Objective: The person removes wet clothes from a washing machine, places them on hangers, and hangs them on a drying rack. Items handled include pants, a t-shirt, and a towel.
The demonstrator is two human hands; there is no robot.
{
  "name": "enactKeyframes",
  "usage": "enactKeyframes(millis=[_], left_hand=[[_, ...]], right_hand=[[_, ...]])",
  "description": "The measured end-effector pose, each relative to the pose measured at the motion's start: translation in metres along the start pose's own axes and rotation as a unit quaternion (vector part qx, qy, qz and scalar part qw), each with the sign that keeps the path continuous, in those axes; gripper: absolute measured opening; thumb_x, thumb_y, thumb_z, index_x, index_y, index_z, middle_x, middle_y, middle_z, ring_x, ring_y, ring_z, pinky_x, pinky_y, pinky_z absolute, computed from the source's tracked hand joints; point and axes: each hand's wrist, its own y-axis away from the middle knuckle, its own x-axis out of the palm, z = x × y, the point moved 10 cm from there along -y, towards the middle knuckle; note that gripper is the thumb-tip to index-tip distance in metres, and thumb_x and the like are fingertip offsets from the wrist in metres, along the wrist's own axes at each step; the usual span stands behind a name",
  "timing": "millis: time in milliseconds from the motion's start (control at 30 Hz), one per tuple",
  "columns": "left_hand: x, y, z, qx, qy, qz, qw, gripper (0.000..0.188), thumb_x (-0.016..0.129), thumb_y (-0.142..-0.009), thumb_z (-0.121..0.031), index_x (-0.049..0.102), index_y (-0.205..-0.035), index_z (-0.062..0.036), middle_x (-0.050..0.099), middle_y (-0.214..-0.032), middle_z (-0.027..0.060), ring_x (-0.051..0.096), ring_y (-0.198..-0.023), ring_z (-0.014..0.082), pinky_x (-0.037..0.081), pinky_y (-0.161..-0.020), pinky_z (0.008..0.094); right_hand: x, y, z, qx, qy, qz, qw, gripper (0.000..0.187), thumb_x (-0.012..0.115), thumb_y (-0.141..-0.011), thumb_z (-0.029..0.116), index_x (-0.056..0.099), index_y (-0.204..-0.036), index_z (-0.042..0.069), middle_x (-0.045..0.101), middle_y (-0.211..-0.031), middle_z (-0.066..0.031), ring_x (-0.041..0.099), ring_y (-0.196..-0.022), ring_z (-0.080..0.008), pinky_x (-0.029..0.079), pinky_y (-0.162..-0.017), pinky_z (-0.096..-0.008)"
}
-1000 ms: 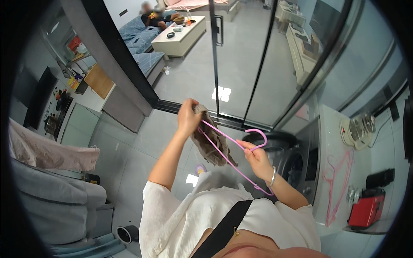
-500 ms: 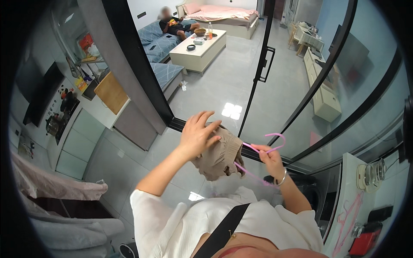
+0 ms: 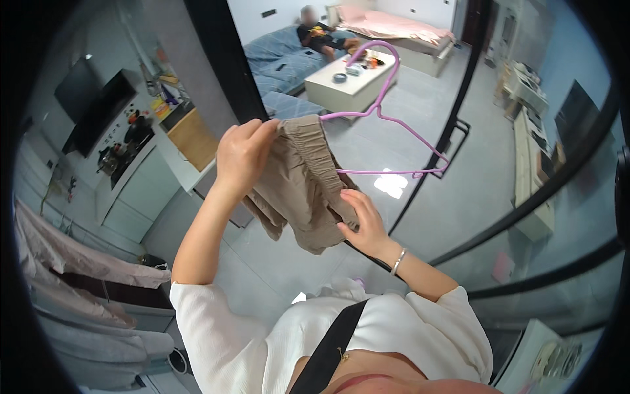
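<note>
Khaki shorts [image 3: 295,190] with a gathered elastic waistband hang in front of me, tilted. My left hand [image 3: 246,154] is closed on the upper corner of the waistband. A pink-purple hanger [image 3: 410,134] has one end inside the waist opening; its hook points up and its other end sticks out to the right. That inner end is hidden by the cloth. At the lower side of the waistband my right hand [image 3: 367,226] touches the fabric, thumb and fingers apart. It is off the hanger.
A black-framed glass door [image 3: 453,148] stands right of the doorway. Beyond it are a white coffee table [image 3: 357,92], a blue sofa [image 3: 282,59] with a seated person, and a bed [image 3: 394,29]. Kitchen counters [image 3: 141,190] line the left; clothes [image 3: 85,262] hang at lower left.
The shorts and hanger have been raised, and the hook has swung upward. My left hand has moved up to the waistband corner. My right hand has left the hanger for the waistband's lower side.
</note>
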Motion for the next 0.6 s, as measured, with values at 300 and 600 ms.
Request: enactKeyframes(millis=[300, 600], left_hand=[[-0.037, 0.027, 0.09, -0.136, -0.051, -0.064, 0.987, 0.023, 0.053, -0.077, 0.005, 0.057, -0.098, -0.0031, 0.057, -0.078, 0.0125, 0.055, -0.071, 0.0305, 0.044, -0.063, 0.0355], [-0.085, 0.151, 0.153, -0.138, -0.178, -0.012, 0.974, 0.024, 0.055, -0.073, 0.003, 0.057, -0.096, -0.0012, 0.049, -0.068, 0.0109, 0.05, -0.061, 0.0286, 0.039, -0.056, 0.0358]], right_hand=[[0.051, -0.059, -0.121, 0.057, -0.07, 0.006, 0.996, 0.038, 0.055, -0.069, 0.001, 0.048, -0.106, 0.005, 0.057, -0.094, -0.0138, 0.055, -0.091, -0.0318, 0.041, -0.087, -0.0398], [0.032, -0.157, -0.073, -0.208, 0.21, 0.032, 0.955, 0.013, 0.05, -0.067, -0.003, 0.057, -0.073, 0.005, 0.061, -0.083, -0.0081, 0.059, -0.089, -0.0232, 0.031, -0.101, -0.049]])
